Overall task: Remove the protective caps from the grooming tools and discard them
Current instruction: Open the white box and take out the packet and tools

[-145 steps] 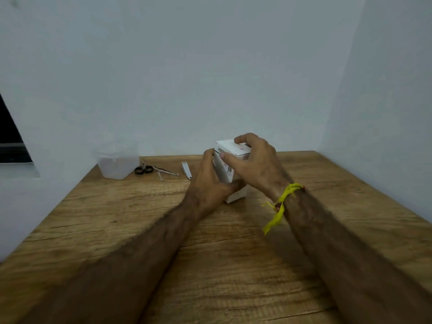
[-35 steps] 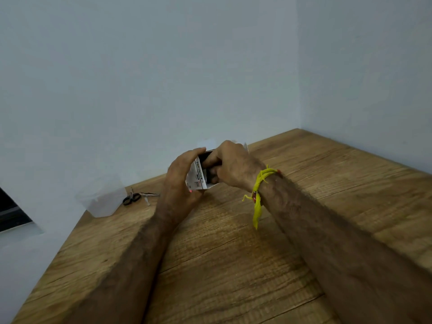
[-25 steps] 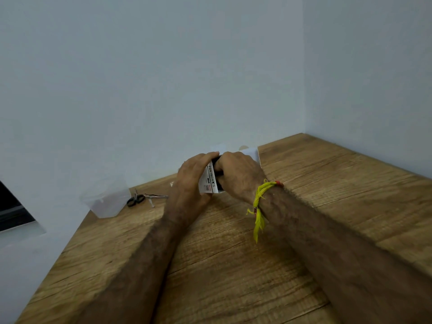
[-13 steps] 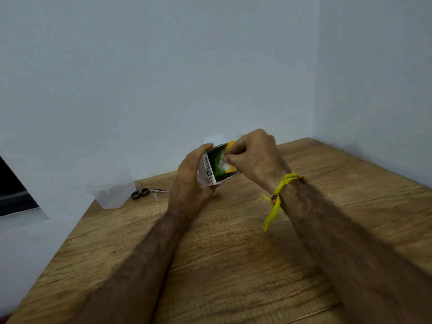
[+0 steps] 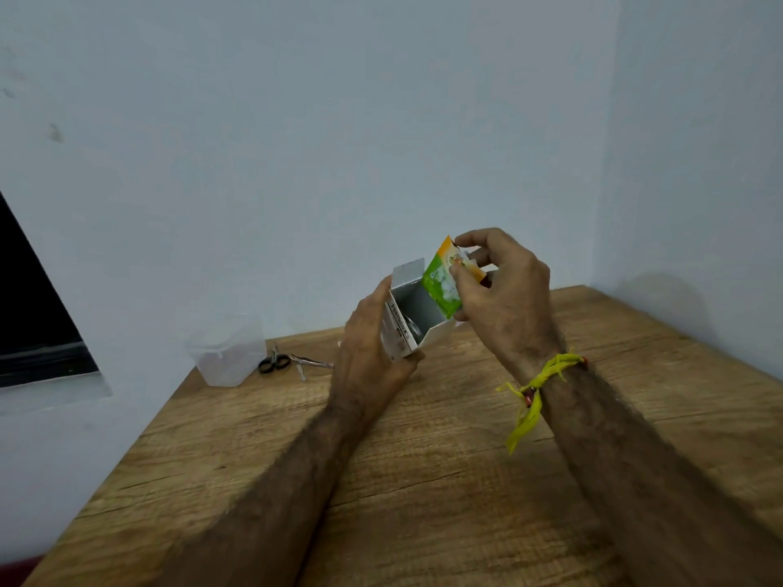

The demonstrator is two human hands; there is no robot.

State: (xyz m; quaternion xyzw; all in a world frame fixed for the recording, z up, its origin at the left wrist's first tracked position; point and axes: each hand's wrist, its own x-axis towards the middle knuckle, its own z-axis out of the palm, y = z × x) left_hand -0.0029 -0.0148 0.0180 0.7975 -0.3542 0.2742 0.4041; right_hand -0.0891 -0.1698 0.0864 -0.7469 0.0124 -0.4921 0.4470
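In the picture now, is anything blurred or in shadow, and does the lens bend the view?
Head view: light is soft and even, with no glare; the packet in the right hand is smeared, its print unreadable; the box in the left hand has a dim inside; a faint shadow lies on the right wall; the table edges splay from the wide lens.

Wooden table, clear plastic container, pale walls

bare table near side; container, scissors crowd far-left wall.
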